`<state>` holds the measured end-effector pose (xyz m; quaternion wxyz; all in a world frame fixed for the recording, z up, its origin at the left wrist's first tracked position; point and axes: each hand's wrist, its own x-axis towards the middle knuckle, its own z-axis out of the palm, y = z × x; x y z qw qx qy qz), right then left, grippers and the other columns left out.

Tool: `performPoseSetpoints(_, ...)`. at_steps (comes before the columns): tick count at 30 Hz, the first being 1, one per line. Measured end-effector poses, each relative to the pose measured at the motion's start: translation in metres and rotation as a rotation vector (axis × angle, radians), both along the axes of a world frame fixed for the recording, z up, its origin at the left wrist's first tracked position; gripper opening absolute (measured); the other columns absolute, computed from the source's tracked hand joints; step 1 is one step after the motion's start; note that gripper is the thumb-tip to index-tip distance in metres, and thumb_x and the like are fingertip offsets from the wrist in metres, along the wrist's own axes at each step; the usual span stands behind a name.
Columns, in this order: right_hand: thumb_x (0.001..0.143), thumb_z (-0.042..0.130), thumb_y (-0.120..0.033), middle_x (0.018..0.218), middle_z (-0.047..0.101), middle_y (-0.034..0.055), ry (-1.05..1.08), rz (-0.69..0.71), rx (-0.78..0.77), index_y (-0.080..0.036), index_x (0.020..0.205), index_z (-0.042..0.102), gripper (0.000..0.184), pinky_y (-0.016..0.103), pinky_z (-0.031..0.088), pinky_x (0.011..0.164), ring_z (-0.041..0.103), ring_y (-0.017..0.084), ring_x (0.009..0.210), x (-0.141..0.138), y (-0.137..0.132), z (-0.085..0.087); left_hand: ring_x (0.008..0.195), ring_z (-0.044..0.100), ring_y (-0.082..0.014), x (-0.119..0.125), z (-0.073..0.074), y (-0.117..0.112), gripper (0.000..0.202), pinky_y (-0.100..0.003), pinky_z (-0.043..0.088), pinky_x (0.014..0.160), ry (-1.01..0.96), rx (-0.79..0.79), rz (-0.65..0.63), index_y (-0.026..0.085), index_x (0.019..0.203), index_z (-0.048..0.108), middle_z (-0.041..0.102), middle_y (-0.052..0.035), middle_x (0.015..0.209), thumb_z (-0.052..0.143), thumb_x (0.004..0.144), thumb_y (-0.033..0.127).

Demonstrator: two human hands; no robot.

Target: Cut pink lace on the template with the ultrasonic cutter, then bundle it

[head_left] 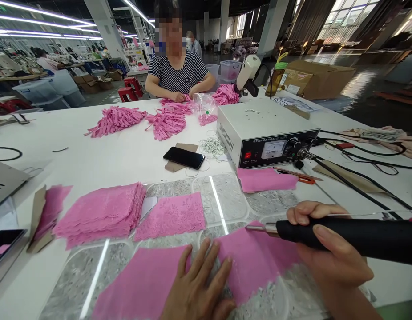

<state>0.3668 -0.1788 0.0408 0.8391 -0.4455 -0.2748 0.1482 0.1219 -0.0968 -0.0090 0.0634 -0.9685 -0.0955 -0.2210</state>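
Observation:
My right hand [329, 249] is closed around a black handheld tool [353, 238] whose metal tip points left over a pink lace piece [256, 262]. My left hand [199, 284] lies flat with fingers spread, pressing down where that piece meets a plain pink fabric piece [142, 284]. Both pieces lie on a grey speckled work plate [222, 195]. A single pink lace square [172, 215] sits just beyond my left hand, and a stack of pink lace squares [99, 213] stands to its left.
A white control box [266, 131] with a dial stands at centre right, cables [359, 186] trailing right. A black phone [184, 157], rubber bands [211, 146], orange scissors [301, 178] and pink strip bundles [115, 120] lie further back. A person in a striped shirt [177, 73] works opposite.

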Motion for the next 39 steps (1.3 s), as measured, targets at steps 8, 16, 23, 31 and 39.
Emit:
performPoseSetpoints(8,0.057,0.060,-0.015,0.071,0.052,0.0012,0.096,-0.176,-0.007,-0.023,0.067,0.064,0.014,0.031,0.044,0.057,0.041,0.015,0.064,0.015,-0.007,0.010,0.131,0.047,-0.0275,0.001,-0.004,0.004,0.043,-0.047,0.012,0.117,-0.035,0.032,-0.022,0.021,0.130,0.059,0.059,-0.0127,0.133,0.039,0.101,0.044)
performPoseSetpoints(16,0.052,0.059,-0.017,0.068,0.057,0.0003,0.052,-0.194,-0.008,-0.020,0.067,0.061,0.015,0.029,0.044,0.055,0.044,0.012,0.057,0.014,-0.001,0.002,0.137,0.041,-0.0236,0.000,0.002,0.007,0.040,-0.042,0.009,0.119,0.004,0.001,-0.025,0.024,0.132,0.058,0.060,-0.0075,0.134,0.043,0.100,0.043)
performPoseSetpoints(23,0.047,0.056,-0.017,0.065,0.053,0.0010,0.105,-0.270,0.008,-0.023,0.060,0.062,0.015,0.031,0.040,0.050,0.039,0.014,0.056,0.019,-0.006,0.010,0.124,0.054,-0.0195,0.005,0.018,0.004,0.029,-0.035,0.031,0.112,-0.057,0.013,-0.131,0.016,0.118,0.065,0.068,-0.0042,0.122,0.043,0.102,0.026)
performPoseSetpoints(31,0.047,0.058,-0.016,0.066,0.054,0.0007,0.197,-0.287,-0.006,-0.024,0.061,0.063,0.016,0.031,0.042,0.052,0.041,0.014,0.058,0.019,-0.016,0.012,0.097,0.064,-0.0228,0.081,0.040,-0.003,0.030,-0.034,0.053,0.078,0.055,-0.157,-0.211,0.007,0.106,0.063,0.069,-0.0134,0.107,0.034,0.098,0.009)
performPoseSetpoints(39,0.064,0.065,-0.016,0.078,0.055,0.0018,0.121,-0.131,0.075,-0.024,0.079,0.065,0.017,0.031,0.048,0.059,0.045,0.016,0.065,0.019,-0.021,-0.001,0.096,0.062,-0.0272,0.106,0.030,-0.002,0.026,-0.039,0.055,0.072,0.138,-0.204,-0.216,0.005,0.114,0.058,0.065,-0.0160,0.115,0.048,0.092,0.014)
